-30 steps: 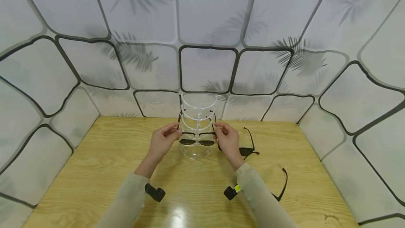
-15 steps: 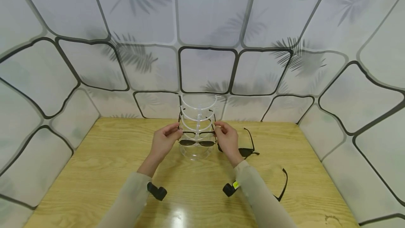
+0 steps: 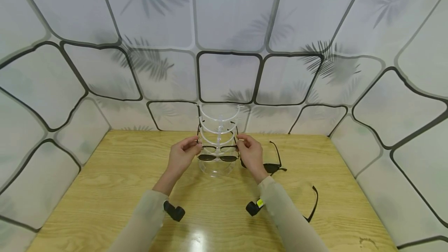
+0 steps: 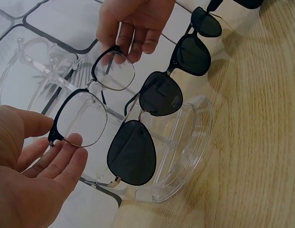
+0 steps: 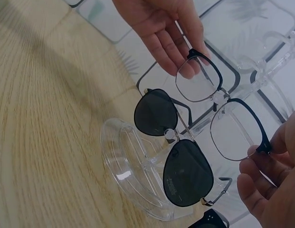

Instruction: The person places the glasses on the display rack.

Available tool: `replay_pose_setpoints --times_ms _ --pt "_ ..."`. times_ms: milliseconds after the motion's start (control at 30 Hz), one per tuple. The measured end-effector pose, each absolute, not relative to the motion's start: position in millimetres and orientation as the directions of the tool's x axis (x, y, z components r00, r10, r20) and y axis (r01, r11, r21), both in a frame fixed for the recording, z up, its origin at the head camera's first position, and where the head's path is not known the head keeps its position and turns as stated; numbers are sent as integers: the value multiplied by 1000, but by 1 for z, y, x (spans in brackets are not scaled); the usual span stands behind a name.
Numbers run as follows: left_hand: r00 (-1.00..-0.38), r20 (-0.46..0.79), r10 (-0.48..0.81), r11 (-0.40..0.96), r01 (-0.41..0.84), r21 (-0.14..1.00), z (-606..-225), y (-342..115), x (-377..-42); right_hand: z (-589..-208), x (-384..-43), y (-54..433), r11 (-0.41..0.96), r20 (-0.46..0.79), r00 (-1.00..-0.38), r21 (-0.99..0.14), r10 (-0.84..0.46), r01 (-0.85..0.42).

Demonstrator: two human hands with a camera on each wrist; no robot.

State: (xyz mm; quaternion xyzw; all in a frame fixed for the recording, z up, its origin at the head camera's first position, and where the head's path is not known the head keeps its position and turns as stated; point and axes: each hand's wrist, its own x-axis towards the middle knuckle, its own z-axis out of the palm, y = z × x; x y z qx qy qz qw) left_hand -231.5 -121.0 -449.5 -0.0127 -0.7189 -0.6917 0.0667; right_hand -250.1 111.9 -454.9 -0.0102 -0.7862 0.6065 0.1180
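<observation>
My left hand (image 3: 181, 158) pinches one end of a pair of eyeglasses (image 4: 65, 103) between thumb and fingers. On the opposite end, my right hand (image 3: 250, 154) pinches the same pair. The eyeglasses have black upper rims, thin metal lower rims and clear lenses. They sit level at a tier of the clear display stand (image 3: 219, 130), in front of its central post. Whether the bridge bears on the stand is hard to tell. Just below, dark-lensed sunglasses (image 5: 187, 173) with thin metal frames hang on the lowest tier, above the clear round base (image 4: 197, 137).
Black sunglasses (image 3: 272, 167) lie on the wooden table (image 3: 105, 189) right of the stand, partly behind my right hand. Nearer, another pair of black glasses (image 3: 316, 201) is mostly covered by my right sleeve. Patterned cloth walls (image 3: 229, 77) enclose the table's back and sides.
Both hands keep their hold on the eyeglasses and barely move. My right wrist has shifted very slightly left, my left one very slightly right.
</observation>
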Motion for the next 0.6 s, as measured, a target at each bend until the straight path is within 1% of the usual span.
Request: replay_pose_setpoints --times_ms 600 --pt "-991 105 -82 39 102 994 -452 -119 -233 -459 -253 114 289 161 -976 -951 147 -113"
